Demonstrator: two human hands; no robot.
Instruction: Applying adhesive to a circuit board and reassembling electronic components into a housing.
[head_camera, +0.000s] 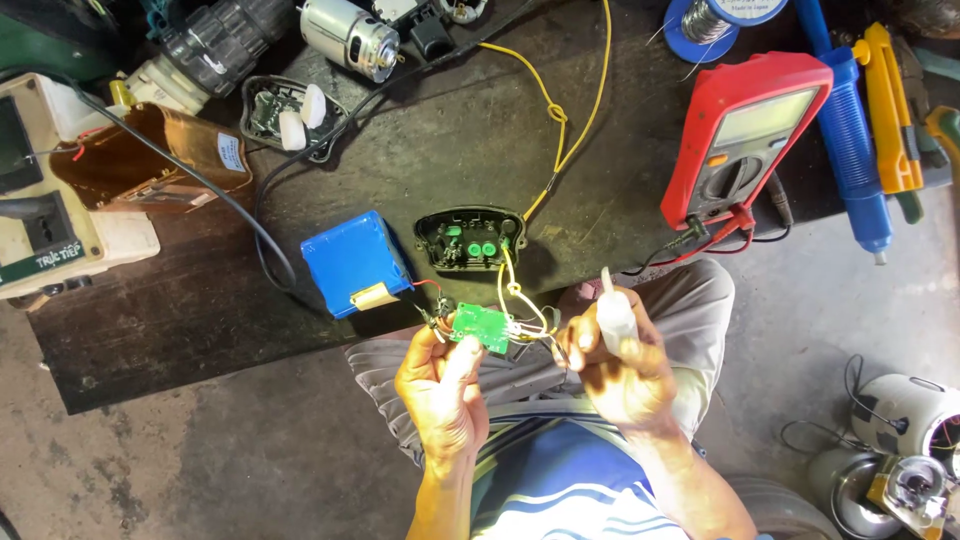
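My left hand (440, 385) pinches a small green circuit board (480, 326) by its edge, just above my lap. Thin yellow, white and red wires run from the board to a blue battery pack (352, 262) and a black plastic housing (470, 238) on the dark work surface. My right hand (622, 368) grips a white tube-shaped tool (614, 312) with its tip pointing up, close to the board's right side.
A red multimeter (745, 135) with probe leads lies at the right, beside a blue desoldering pump (852, 140) and yellow tool (888, 110). A silver motor (350, 36), solder spool (712, 18) and brown open box (150, 155) sit further back. Grey concrete floor lies below.
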